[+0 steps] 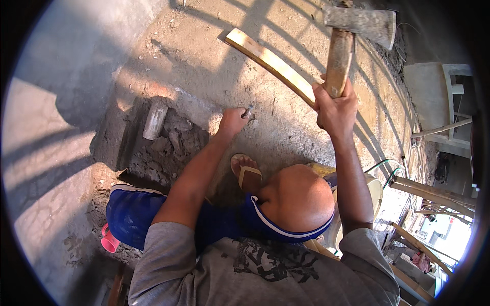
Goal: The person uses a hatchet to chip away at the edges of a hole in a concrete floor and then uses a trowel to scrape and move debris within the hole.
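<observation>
My right hand [337, 109] is raised at the upper right, closed around the wooden handle of a hatchet [360, 24]. Its grey, worn head has a broad blade pointing right. My left hand [233, 121] is closed low over the rough ground, gripping a short metal chisel [248, 110]. Only the chisel's dull upper end shows; its tip is hidden. Just left of that hand is a hollow with broken clods [168, 145], and a whitish pipe piece [155, 120] stands in it.
A pale wooden plank [270, 60] lies on the ground ahead. My sandalled foot [247, 171] is close below my left hand. A bucket [375, 191] stands right of my knee, a pink mug [109, 238] at lower left. A plastered wall [48, 143] rises on the left; timber [434, 194] is at right.
</observation>
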{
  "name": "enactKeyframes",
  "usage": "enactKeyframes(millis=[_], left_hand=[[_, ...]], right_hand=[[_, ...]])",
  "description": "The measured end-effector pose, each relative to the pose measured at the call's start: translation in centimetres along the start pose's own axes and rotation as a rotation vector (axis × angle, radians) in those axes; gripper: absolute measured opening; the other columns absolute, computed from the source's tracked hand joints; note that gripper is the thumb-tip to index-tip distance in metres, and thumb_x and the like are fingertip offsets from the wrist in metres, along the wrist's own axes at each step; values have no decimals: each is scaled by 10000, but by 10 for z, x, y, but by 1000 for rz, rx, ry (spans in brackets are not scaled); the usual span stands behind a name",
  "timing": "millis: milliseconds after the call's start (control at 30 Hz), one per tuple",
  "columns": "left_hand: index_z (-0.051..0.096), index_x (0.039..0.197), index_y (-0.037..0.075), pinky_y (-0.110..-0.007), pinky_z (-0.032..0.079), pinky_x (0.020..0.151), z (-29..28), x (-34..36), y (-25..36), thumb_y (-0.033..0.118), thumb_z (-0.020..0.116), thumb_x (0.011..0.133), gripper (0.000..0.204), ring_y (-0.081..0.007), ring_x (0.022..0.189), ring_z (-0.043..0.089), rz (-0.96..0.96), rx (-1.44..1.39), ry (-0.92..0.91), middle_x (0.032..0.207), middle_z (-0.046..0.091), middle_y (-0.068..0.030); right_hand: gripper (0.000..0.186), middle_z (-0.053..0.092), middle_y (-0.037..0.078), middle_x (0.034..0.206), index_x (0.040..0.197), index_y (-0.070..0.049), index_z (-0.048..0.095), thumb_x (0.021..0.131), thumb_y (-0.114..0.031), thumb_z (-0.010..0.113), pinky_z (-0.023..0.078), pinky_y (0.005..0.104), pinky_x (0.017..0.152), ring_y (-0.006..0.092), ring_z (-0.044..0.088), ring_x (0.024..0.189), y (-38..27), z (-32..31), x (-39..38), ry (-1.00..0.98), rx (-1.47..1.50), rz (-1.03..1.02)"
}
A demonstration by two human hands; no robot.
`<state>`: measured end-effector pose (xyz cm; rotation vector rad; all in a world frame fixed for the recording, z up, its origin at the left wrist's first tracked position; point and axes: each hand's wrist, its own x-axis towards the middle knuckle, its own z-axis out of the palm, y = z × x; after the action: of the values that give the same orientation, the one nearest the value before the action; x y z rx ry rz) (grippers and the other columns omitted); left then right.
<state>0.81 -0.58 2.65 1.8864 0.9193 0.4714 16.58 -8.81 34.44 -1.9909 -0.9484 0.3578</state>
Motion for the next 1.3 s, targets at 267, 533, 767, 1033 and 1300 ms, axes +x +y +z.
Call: enactKeyframes(millis=[267, 533, 767, 1033, 1300], left_hand=[[698, 861, 13, -458, 516, 660, 12, -1, 13, 173, 723, 824, 166, -412, 753, 667, 19, -32, -55, 804, 664, -238], [701, 883, 0, -428, 484, 606, 1, -6, 1, 241, 742, 844, 248, -344, 600, 622, -36, 25, -51, 727, 629, -233], [712, 879, 32, -471, 503, 658, 5, -4, 17, 194, 723, 830, 170, -424, 740, 650, -35, -68, -97, 784, 645, -238], [714, 908, 32, -434, 489, 632, -1, -1, 2, 188, 723, 837, 172, -357, 675, 635, -24, 2, -47, 759, 647, -223], [733, 994, -14, -285, 519, 661, -13, 1, -38, 115, 761, 869, 181, -101, 719, 649, -259, -403, 160, 825, 729, -43]], right_hand=[[299, 664, 171, 792, 1110, 3, 607, 832, -78, 685, 526, 394, 569, 205, 664, 640, 188, 39, -82, -544, -596, -124], [147, 665, 55, 731, 1041, -1, 598, 934, -75, 665, 474, 238, 485, 68, 609, 581, -17, 6, -3, 123, 200, -177], [326, 677, 303, 883, 1041, 16, 601, 811, -203, 676, 527, 515, 807, 479, 670, 888, 179, 42, -78, -544, -602, 143], [156, 674, 76, 745, 995, -6, 590, 900, -83, 687, 496, 288, 534, 114, 633, 628, 15, 11, -9, 82, 77, -51], [175, 677, 100, 743, 964, -6, 629, 879, -133, 715, 524, 335, 605, 164, 665, 666, 133, 42, -66, -223, -60, 281]])
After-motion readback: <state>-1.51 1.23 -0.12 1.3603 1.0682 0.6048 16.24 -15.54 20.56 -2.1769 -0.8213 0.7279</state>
